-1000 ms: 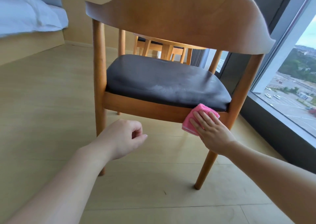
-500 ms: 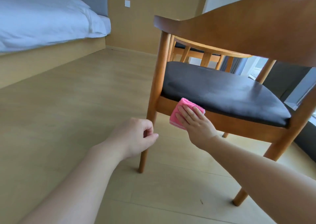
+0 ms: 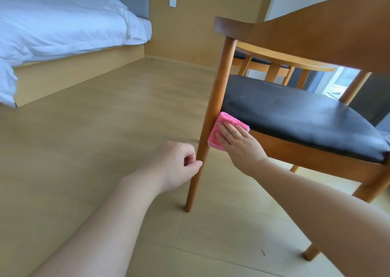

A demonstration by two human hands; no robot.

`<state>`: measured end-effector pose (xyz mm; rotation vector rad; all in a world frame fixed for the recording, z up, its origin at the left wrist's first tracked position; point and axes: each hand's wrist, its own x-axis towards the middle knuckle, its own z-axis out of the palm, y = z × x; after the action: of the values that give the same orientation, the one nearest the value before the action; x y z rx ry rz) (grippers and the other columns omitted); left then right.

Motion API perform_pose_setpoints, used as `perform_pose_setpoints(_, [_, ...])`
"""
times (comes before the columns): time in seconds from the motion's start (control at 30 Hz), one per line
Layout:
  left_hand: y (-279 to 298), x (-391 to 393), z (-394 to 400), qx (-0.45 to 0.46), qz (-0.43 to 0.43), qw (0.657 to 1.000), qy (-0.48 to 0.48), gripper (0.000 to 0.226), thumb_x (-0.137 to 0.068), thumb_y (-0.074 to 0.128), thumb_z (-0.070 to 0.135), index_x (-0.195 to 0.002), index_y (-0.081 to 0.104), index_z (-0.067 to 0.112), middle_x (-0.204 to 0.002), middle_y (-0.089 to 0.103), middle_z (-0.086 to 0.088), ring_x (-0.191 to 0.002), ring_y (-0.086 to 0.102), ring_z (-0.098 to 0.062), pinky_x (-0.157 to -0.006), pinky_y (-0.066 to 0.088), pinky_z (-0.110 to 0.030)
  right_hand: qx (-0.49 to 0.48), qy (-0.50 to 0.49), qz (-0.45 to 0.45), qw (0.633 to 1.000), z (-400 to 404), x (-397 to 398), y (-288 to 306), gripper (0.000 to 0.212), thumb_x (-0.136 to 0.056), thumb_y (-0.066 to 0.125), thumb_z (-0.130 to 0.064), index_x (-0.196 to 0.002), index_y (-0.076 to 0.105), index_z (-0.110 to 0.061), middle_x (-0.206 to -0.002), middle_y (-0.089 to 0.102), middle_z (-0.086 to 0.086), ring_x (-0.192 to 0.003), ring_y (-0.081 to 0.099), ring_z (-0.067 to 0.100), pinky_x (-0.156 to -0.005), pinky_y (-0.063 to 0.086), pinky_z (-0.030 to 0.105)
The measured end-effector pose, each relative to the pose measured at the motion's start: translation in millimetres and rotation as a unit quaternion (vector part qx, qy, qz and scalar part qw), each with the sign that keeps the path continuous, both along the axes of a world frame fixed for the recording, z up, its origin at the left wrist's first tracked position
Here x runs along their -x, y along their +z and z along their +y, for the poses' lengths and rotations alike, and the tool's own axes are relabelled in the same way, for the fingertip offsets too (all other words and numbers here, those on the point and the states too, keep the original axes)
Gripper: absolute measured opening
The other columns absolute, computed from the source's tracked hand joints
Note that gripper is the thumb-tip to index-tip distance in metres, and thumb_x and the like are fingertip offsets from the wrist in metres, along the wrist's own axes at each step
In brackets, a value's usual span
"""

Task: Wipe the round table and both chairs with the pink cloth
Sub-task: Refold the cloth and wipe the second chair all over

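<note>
A wooden chair [image 3: 316, 35] with a black padded seat [image 3: 295, 116] stands on the right, seen from behind and low down. My right hand [image 3: 238, 141] presses the folded pink cloth [image 3: 223, 126] flat against the wooden rail under the seat, right beside the chair's rear left leg [image 3: 211, 116]. Its fingers lie straight on the cloth. My left hand [image 3: 175, 162] hovers loosely curled just left of that leg and holds nothing. Beyond the seat, the round table [image 3: 285, 57] shows as a wooden edge, with a second chair [image 3: 261, 65] partly visible behind it.
A bed [image 3: 63, 33] with white bedding on a wooden base fills the upper left. Light wooden floor [image 3: 105, 139] spreads across the left and foreground. A wood-panelled wall with a white switch [image 3: 172, 2] closes the back. A window [image 3: 337, 84] lies behind the chair.
My right hand has slid the pink cloth leftward along the seat rail, from the right leg to the left leg. The view swung left with it. My left hand stayed curled and idle.
</note>
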<state>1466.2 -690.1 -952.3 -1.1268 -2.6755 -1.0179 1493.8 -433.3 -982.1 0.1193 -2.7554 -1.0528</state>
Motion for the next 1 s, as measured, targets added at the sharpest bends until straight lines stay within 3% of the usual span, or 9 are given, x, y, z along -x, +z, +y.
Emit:
perform_pose_setpoints(0.23, [-1.9, -5.9, 30.8, -0.055, -0.021, 0.998, 0.000, 0.025, -0.080, 0.063, 0.041, -0.065, 0.050, 0.026, -0.056, 0.054, 0.009, -0.048, 0.046, -0.008, -0.052, 0.046, -0.031, 0.152, 0.074, -0.038, 0.985, 7.7, -18.3, 26.8, 0.055, -0.094, 0.050, -0.006, -0.146, 0.039, -0.018, -0.155, 0.032, 0.004, -0.147, 0.017, 0.025, -0.119, 0.009, 0.036])
perform_pose_setpoints(0.37, [0.0, -4.5, 30.7, -0.094, -0.034, 0.994, 0.054, 0.015, -0.083, 0.064, 0.036, -0.079, 0.049, 0.032, -0.072, 0.059, 0.013, -0.052, 0.048, -0.003, -0.055, 0.044, -0.027, 0.328, 0.058, -0.015, 0.943, -7.4, -17.7, 49.4, 0.067, -0.086, 0.047, 0.010, -0.142, 0.046, -0.027, -0.149, 0.040, -0.007, -0.138, 0.035, 0.021, -0.108, 0.039, 0.038])
perform_pose_setpoints(0.43, [1.4, -2.6, 27.2, -0.113, -0.033, 0.988, 0.095, 0.016, -0.083, 0.065, 0.032, -0.087, 0.050, 0.032, -0.078, 0.059, 0.013, -0.056, 0.049, -0.004, -0.056, 0.044, -0.027, 0.418, 0.059, 0.014, 0.907, -24.1, -16.8, 59.2, 0.061, -0.088, 0.046, 0.009, -0.138, 0.049, -0.027, -0.141, 0.049, -0.007, -0.126, 0.049, 0.023, -0.100, 0.045, 0.038])
perform_pose_setpoints(0.53, [8.3, -2.7, 20.8, -0.115, -0.049, 0.984, 0.125, 0.038, -0.082, 0.067, 0.030, -0.115, 0.049, 0.030, -0.093, 0.056, 0.015, -0.065, 0.052, -0.003, -0.058, 0.038, -0.020, 0.507, 0.114, 0.032, 0.854, -52.6, -23.5, 72.1, 0.043, -0.096, 0.047, -0.004, -0.133, 0.055, -0.024, -0.131, 0.057, -0.005, -0.116, 0.055, 0.017, -0.097, 0.047, 0.033])
perform_pose_setpoints(0.63, [31.2, -3.3, 15.4, -0.144, -0.074, 0.984, 0.075, 0.065, -0.081, 0.068, 0.033, -0.137, 0.036, 0.041, -0.106, 0.055, 0.019, -0.077, 0.056, 0.005, -0.064, 0.040, -0.006, 0.564, 0.167, 0.038, 0.808, -79.3, -28.4, 85.0, 0.035, -0.096, 0.051, -0.009, -0.129, 0.058, -0.019, -0.118, 0.063, -0.003, -0.102, 0.058, 0.011, -0.088, 0.047, 0.023])
perform_pose_setpoints(0.7, [58.1, 1.3, 8.4, -0.156, -0.089, 0.983, 0.041, 0.060, -0.079, 0.070, 0.027, -0.129, 0.044, 0.049, -0.104, 0.061, 0.021, -0.088, 0.058, 0.004, -0.071, 0.039, -0.004, 0.611, 0.156, 0.054, 0.774, -94.3, -25.2, 96.4, 0.035, -0.096, 0.048, -0.008, -0.129, 0.057, -0.019, -0.101, 0.065, -0.005, -0.084, 0.058, 0.004, -0.075, 0.044, 0.015])
perform_pose_setpoints(0.8, [102.0, 10.6, -9.7, -0.133, -0.067, 0.988, 0.044, 0.031, -0.077, 0.071, 0.025, -0.094, 0.058, 0.048, -0.078, 0.066, 0.016, -0.070, 0.058, 0.001, -0.060, 0.041, -0.009, 0.691, 0.112, 0.071, 0.710, -113.2, -19.2, 118.9, 0.028, -0.095, 0.047, -0.013, -0.120, 0.053, -0.025, -0.082, 0.063, -0.011, -0.064, 0.056, 0.003, -0.057, 0.046, 0.019])
perform_pose_setpoints(0.9, [153.9, 16.1, -32.5, -0.120, -0.068, 0.988, 0.065, 0.012, -0.078, 0.071, 0.029, -0.085, 0.063, 0.035, -0.068, 0.065, 0.016, -0.059, 0.054, 0.000, -0.052, 0.038, -0.010, 0.742, 0.086, 0.058, 0.663, -133.9, -14.6, 158.5, 0.020, -0.094, 0.051, -0.024, -0.113, 0.051, -0.028, -0.081, 0.065, -0.006, -0.065, 0.058, 0.007, -0.058, 0.050, 0.029])
perform_pose_setpoints(1.0, [228.2, 26.6, -57.2, -0.140, -0.108, 0.982, 0.069, 0.005, -0.084, 0.069, 0.026, -0.084, 0.068, 0.032, -0.074, 0.070, 0.014, -0.070, 0.061, -0.003, -0.062, 0.044, -0.015, 0.780, 0.079, 0.011, 0.621, -152.7, -7.5, 230.8, 0.019, -0.092, 0.049, -0.035, -0.109, 0.057, -0.032, -0.084, 0.067, -0.009, -0.076, 0.062, 0.008, -0.069, 0.054, 0.031])
